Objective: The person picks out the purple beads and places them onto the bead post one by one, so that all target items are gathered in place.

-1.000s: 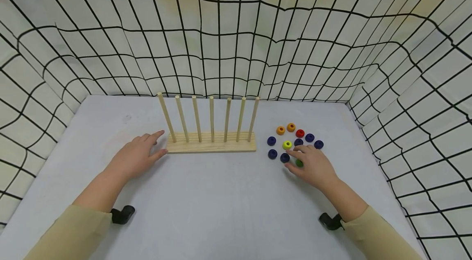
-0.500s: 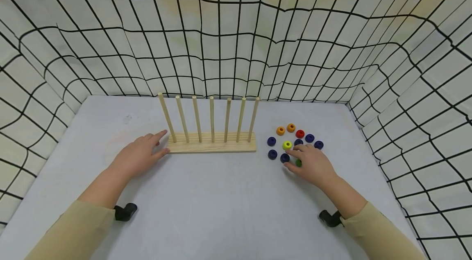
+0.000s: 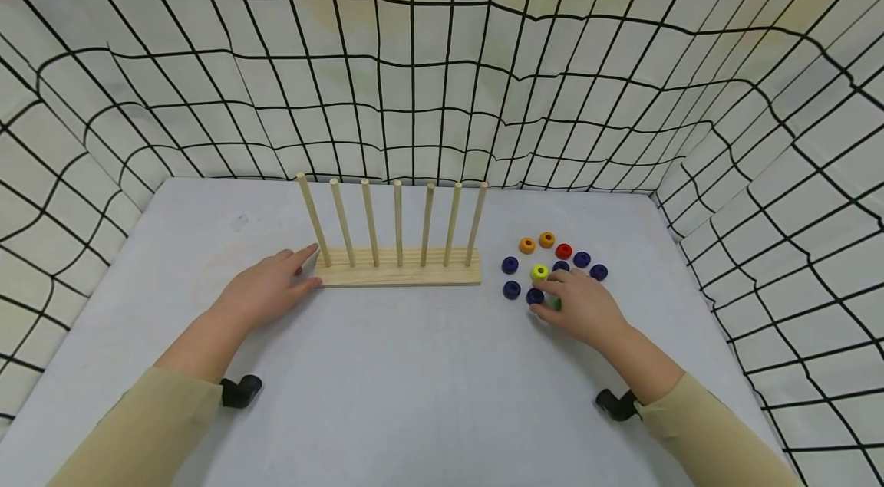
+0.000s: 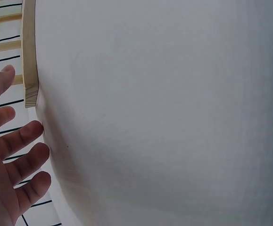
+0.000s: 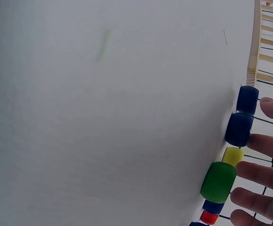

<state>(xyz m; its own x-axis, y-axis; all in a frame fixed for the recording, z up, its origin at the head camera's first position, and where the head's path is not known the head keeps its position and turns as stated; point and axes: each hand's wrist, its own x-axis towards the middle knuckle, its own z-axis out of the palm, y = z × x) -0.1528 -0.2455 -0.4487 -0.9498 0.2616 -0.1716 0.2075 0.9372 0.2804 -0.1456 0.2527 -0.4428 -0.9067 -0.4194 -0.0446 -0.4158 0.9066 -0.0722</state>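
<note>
A wooden peg rack (image 3: 399, 277) with several upright bare dowels stands on the white table. My left hand (image 3: 265, 291) is at its left end, thumb and index fingertip right by the base, the other fingers slightly bent. My right hand (image 3: 584, 306) hovers over loose beads to the right of the rack, fingers spread and gripping nothing. It partly hides a green bead (image 5: 219, 182). Near its fingertips lie a dark blue bead (image 3: 535, 297) and a yellow bead (image 3: 539, 272). Further back are a red bead (image 3: 563, 251) and two orange beads, one (image 3: 528, 245) nearer the rack.
Several more dark blue beads, such as the rightmost bead (image 3: 598, 272), lie around the cluster. White cloth walls with a black grid (image 3: 413, 65) enclose the table (image 3: 414, 387) at the back and sides. Black wrist-camera mounts (image 3: 242, 392) stick out from both sleeves.
My left hand has edged right, up to the rack's end. The right hand has shifted very slightly left and now covers more of the green bead. Rack and beads keep their places.
</note>
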